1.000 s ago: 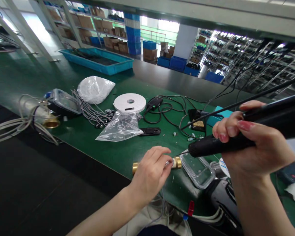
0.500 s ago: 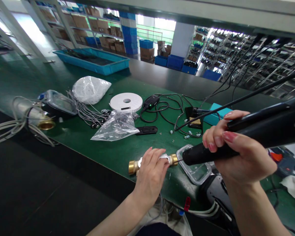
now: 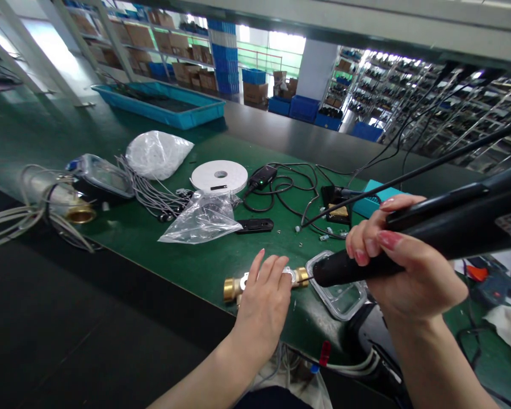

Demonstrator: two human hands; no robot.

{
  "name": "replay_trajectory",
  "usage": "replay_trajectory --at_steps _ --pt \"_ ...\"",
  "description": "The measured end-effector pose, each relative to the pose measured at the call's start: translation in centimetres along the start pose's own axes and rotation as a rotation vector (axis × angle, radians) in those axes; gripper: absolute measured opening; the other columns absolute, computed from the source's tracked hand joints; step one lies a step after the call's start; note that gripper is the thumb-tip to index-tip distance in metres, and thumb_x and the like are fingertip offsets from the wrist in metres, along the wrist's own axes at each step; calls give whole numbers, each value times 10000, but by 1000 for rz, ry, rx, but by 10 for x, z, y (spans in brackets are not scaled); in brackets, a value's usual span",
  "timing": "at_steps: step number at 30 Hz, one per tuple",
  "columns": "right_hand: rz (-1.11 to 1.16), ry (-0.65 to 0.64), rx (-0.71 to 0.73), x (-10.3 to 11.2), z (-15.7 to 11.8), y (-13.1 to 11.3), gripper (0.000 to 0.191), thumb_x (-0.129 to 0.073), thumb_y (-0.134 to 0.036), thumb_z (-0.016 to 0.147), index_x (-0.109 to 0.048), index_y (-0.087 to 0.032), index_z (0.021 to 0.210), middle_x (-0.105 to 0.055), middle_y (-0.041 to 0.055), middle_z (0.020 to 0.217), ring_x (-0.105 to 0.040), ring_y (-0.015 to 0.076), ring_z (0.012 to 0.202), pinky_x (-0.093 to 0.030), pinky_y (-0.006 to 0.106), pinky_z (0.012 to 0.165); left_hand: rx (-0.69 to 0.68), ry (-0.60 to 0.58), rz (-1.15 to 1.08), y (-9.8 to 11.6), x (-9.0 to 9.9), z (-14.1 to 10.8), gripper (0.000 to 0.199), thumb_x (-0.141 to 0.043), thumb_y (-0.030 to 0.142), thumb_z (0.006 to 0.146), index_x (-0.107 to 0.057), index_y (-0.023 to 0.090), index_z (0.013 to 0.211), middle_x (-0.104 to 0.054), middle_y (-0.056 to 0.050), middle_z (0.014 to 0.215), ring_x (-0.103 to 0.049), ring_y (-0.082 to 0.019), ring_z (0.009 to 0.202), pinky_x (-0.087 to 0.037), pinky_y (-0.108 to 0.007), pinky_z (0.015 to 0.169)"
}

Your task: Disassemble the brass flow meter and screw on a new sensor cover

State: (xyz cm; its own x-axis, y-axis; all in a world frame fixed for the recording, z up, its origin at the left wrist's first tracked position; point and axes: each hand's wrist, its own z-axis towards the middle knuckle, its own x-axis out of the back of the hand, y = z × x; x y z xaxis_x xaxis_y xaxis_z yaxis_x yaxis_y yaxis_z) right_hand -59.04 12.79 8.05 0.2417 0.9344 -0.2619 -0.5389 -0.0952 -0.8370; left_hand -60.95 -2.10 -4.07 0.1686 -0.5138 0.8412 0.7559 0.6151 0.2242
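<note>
Near the front edge of the bench lies a brass pipe fitting with threaded ends and a whitish middle. My left hand rests over that middle with its fingers closed on it, hiding much of it. In my right hand is a black electric screwdriver, gripped along its body and tilted down to the left. Its thin bit reaches the fitting's right end, beside my left fingertips; the exact contact point is too small to tell. Just right of the fitting, partly under the screwdriver, sits a clear plastic container.
Beyond the hands lie a plastic bag, a black tool, a white reel and a cabled black box. Grey wires and a meter are at left. A blue tray stands farther back.
The screwdriver and my right hand have shifted slightly left. My left index finger has lifted and straightened a little, while the fitting stays nearly in place.
</note>
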Motion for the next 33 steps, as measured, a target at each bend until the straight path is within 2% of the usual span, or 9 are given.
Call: replay_trajectory --at_steps 4,7,18,22,27,33 --pt "-8 2 3 -1 0 -1 203 -555 -137 693 -571 -190 889 -514 -58 543 -468 86 410 -378 257 436 -89 -53 96 3 9 6 226 -444 7 838 -627 71 955 -544 -127 1152 -482 -255 1111 -342 -494 1100" --pt "-13 3 -1 -1 0 -1 205 -562 -145 688 -569 -197 886 -512 -60 537 -466 88 407 -375 255 430 -119 -66 89 4 13 9 234 -447 -5 815 -632 60 943 -545 -141 1147 -489 -258 1101 -362 -486 1090" --pt "1 -2 -6 -5 -1 2 188 -578 -156 682 -562 -197 865 -517 -58 529 -473 94 397 -376 258 424 -7 -23 -103 -2 -4 -1 190 -494 -12 832 -568 109 959 -514 -92 1174 -466 -246 1113 -317 -493 1106" --pt "0 -10 -8 -7 -3 4 183 -589 -160 694 -560 -194 871 -520 -58 536 -476 91 402 -378 255 431 1 -24 -65 0 -3 1 184 -505 1 828 -572 94 971 -520 -108 1165 -470 -259 1104 -314 -500 1105" --pt "-9 -13 -1 -7 -6 6 186 -593 -165 703 -559 -201 882 -520 -58 552 -483 95 413 -388 262 436 -26 -1 23 5 2 5 181 -494 10 823 -584 54 974 -531 -142 1138 -487 -279 1077 -367 -498 1072" --pt "6 -36 1 -7 -6 9 185 -607 -175 711 -562 -199 890 -524 -54 552 -487 99 416 -382 266 429 -30 -19 31 5 2 7 183 -471 12 826 -581 58 964 -535 -140 1115 -499 -277 1054 -372 -507 1068"
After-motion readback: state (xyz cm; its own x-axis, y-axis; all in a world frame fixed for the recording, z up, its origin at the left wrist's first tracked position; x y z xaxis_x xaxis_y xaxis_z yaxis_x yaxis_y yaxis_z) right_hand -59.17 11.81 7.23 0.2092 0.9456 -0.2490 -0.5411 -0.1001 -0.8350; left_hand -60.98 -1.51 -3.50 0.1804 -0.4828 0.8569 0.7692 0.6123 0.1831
